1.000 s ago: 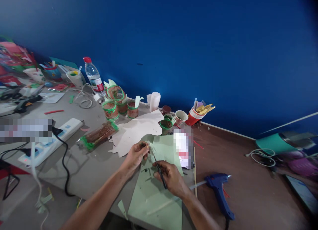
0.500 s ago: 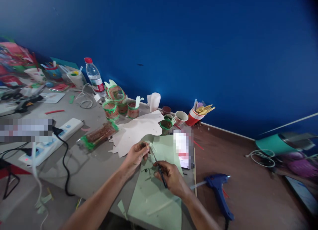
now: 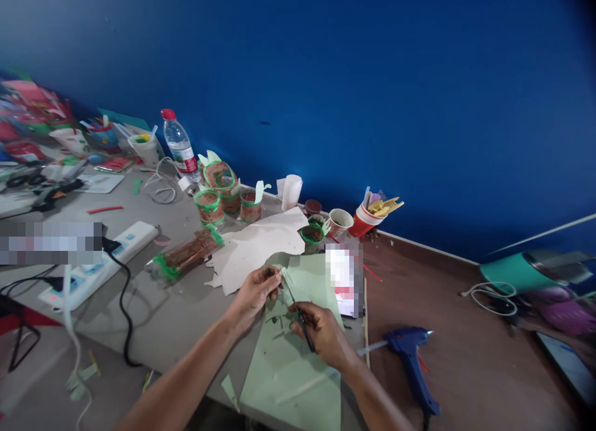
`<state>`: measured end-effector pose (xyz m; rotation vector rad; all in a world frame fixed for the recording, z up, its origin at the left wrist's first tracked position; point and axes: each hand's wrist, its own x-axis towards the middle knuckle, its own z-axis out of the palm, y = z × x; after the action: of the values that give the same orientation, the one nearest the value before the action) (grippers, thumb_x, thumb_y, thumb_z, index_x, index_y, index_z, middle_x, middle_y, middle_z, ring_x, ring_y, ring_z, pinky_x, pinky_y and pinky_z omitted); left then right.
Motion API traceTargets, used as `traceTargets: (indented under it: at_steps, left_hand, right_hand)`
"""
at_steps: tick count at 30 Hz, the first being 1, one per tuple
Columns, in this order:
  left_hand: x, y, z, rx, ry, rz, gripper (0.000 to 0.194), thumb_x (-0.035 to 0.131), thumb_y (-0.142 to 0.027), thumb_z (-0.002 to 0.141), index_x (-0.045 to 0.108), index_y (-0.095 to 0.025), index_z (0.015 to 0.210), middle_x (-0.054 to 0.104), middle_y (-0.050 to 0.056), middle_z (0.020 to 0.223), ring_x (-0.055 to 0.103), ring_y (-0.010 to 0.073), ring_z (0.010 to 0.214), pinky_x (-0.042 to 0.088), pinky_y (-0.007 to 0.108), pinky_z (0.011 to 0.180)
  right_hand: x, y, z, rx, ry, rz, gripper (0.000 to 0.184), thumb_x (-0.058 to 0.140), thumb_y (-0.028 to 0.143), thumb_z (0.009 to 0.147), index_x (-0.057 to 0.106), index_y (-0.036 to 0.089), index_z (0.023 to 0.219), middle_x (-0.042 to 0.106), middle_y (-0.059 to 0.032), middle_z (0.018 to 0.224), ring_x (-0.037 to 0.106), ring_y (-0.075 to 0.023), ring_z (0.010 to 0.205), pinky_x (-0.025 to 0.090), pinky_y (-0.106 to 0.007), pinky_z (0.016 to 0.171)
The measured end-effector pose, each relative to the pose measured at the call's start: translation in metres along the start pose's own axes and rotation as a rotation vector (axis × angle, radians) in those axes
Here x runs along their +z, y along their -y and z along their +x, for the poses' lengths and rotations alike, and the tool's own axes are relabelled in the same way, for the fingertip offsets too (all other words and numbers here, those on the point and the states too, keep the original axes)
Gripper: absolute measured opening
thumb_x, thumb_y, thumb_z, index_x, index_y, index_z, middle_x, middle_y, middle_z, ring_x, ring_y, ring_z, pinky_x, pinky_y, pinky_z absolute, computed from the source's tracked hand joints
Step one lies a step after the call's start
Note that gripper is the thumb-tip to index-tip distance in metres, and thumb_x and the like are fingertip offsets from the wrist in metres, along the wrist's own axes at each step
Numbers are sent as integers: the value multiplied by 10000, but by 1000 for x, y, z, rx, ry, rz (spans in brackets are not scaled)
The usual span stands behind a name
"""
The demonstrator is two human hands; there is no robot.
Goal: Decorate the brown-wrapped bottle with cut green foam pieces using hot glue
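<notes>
Blue wall [image 3: 372,95] behind; left fingers [image 3: 274,282] pinch a small pale piece [image 3: 285,274], right fingers [image 3: 306,308] grip a slim tool [image 3: 306,333], apparently shaping it; the next move calls for steadiness.

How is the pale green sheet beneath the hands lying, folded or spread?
Spread: the pale green sheet lies with its broad face exposed beneath the left hand and right hand, dark scraps on top.

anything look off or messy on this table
A little: small dark bits lie scattered on the green sheet, and the white paper beyond it has a ragged left edge, as if torn or cut unevenly. No clear spill shows.
</notes>
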<state>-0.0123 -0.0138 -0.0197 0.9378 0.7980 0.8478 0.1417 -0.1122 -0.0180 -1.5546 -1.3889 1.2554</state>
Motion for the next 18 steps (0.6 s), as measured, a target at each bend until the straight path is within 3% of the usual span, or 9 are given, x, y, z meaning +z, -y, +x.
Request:
traceTargets:
  at_steps: [10, 18]
  left_hand:
    - [3, -3, 0, -19, -8, -10, 451, 805, -520, 567, 578, -143, 667, 502, -41, 559, 405, 54, 442, 278, 214, 453]
    - [0, -1, 1, -26, -7, -7, 419, 798, -490, 596, 576, -144, 676, 494, -41, 561, 409, 59, 458, 283, 215, 463]
  right_hand:
    - [1, -5, 1, -19, 0, 15, 267, 618, 320, 744, 651, 122, 920, 345, 54, 600, 289, -94, 539, 265, -225, 492]
    - [0, -4, 1, -6, -6, 16, 280, 649, 337, 741, 663, 122, 921, 349, 55, 594, 293, -89, 528, 272, -224, 486]
